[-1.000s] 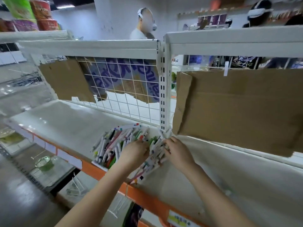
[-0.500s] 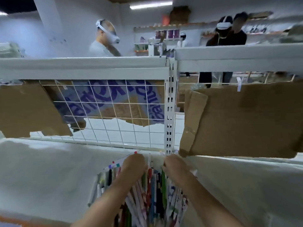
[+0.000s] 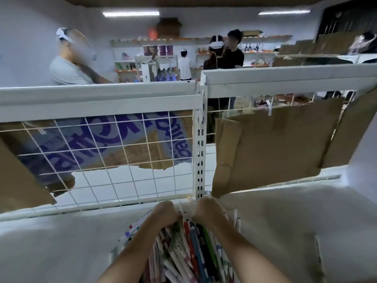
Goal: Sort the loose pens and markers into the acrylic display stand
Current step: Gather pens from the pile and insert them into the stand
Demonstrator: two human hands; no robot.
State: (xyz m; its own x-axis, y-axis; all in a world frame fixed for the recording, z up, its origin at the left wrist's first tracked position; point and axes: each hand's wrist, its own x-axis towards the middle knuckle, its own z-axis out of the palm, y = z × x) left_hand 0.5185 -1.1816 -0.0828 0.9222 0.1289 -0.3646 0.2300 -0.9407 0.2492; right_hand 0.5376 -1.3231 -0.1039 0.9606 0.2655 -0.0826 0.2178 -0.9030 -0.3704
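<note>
A dense heap of pens and markers [image 3: 193, 248], white, red, blue, green and black, lies lengthwise in a clear acrylic stand [image 3: 115, 251] on the white shelf, right below me. My left hand [image 3: 165, 213] and my right hand [image 3: 208, 211] sit side by side at the heap's far end, knuckles up, fingers curled down over the pens' far tips. The fingertips are hidden behind the hands. A few white pens stick up between the two hands. Most of the stand is hidden under the pens and my forearms.
The white shelf board [image 3: 61, 242] spreads to both sides. Just behind the hands rise a slotted white upright [image 3: 199, 152], a wire grid back [image 3: 122, 166] and hanging cardboard [image 3: 275, 144]. A pale pen-like stick [image 3: 318, 254] lies to the right. Several people stand beyond the rack.
My view has swung from the side to straight over the heap and tilted up. Both hands have moved from the middle of the pens to their far end by the upright.
</note>
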